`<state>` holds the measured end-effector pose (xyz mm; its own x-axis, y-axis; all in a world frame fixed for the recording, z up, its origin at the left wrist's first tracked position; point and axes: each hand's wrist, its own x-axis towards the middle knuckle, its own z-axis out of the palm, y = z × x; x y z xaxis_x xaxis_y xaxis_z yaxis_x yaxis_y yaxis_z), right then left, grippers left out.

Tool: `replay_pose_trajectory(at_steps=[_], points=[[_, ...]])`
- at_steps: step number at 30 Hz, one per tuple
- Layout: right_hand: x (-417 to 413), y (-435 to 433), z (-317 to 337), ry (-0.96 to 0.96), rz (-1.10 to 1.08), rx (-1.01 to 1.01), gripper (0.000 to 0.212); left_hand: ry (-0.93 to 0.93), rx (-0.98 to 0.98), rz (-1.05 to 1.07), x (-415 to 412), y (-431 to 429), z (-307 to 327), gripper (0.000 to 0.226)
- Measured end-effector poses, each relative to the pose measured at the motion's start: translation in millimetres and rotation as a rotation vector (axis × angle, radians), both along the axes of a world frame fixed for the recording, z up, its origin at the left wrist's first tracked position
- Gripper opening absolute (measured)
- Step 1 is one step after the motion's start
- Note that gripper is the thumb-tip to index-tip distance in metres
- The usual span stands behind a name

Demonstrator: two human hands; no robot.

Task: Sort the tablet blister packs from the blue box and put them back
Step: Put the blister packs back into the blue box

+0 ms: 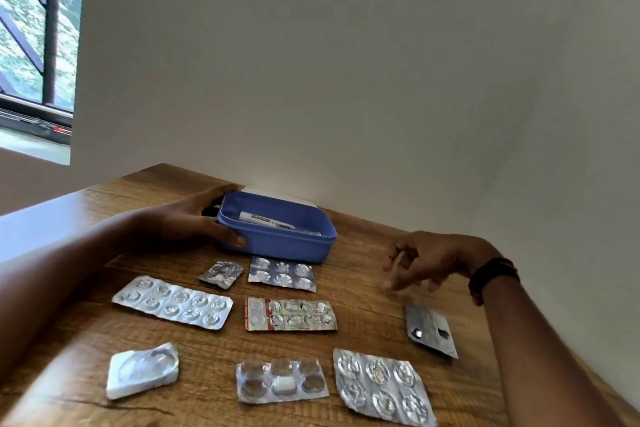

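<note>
The blue box [277, 239] is sitting open at the far side of the table [367, 295], close to the wall, with a white tube [266, 219] lying inside it and a white lid [277, 191] showing just behind it. We are gripping the box's left end with our left hand [194, 218], thumb curled onto the near wall and fingers wrapping round the far corner.

The blister packs are lying spread out on the table in front of the box. A small crumpled foil pack [221, 273] and a six-pocket silver pack [282, 273] are lying just beside the box's near wall. In front of them a long silver pack [172, 302] and a red-printed pack [290, 314] are lying side by side, apart. Nearest us a white single-pocket pack [142, 370], a clear pack [281, 381] holding one white tablet, and a large silver pack [382, 386] are making a third row. A grey pack [431, 329] with torn holes is lying off to the right.

Our right hand [426, 260] is hovering above the table beyond the grey pack, fingers loosely curled and slightly blurred, holding nothing. We are wearing a black band [491, 276] on that wrist. A window [34, 28] is showing at the upper left.
</note>
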<state>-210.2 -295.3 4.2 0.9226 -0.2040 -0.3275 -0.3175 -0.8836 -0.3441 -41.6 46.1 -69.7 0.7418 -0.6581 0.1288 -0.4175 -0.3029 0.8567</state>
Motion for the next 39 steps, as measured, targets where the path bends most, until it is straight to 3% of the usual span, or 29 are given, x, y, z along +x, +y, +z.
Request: replay_pose_trajectory(at_steps=[2,6,11,15,18,21,26,32,34,39], points=[[-7,-11,-1,0.173,-0.095,0.015,0.063,-0.013,0.002,0.007,1,0,0,0.109],[-12,-20,-2,0.271,-0.153,-0.023,0.082,-0.027,0.009,0.020,-1,-1,1,0.110],[-5,-11,-6,0.127,-0.176,-0.002,0.091,-0.035,0.015,0.023,-5,0,2,0.108],[3,3,-8,0.021,-0.179,0.055,0.073,-0.028,0.022,0.025,-6,-1,4,0.106],[4,6,-7,0.034,-0.129,0.062,0.086,-0.032,0.017,0.020,-6,0,4,0.107],[5,10,-6,0.000,-0.092,0.086,0.065,-0.033,0.014,0.014,-6,0,3,0.108],[3,9,-1,-0.277,-0.022,0.395,0.034,-0.016,-0.011,-0.004,-3,0,2,0.106],[0,10,9,-0.652,0.088,0.644,0.030,-0.005,-0.030,-0.012,2,0,0,0.098],[3,14,8,-0.793,0.117,0.595,0.027,-0.005,-0.029,-0.016,3,0,0,0.100],[19,35,-3,-1.178,0.161,0.200,0.014,-0.005,-0.058,-0.026,6,3,-4,0.102]])
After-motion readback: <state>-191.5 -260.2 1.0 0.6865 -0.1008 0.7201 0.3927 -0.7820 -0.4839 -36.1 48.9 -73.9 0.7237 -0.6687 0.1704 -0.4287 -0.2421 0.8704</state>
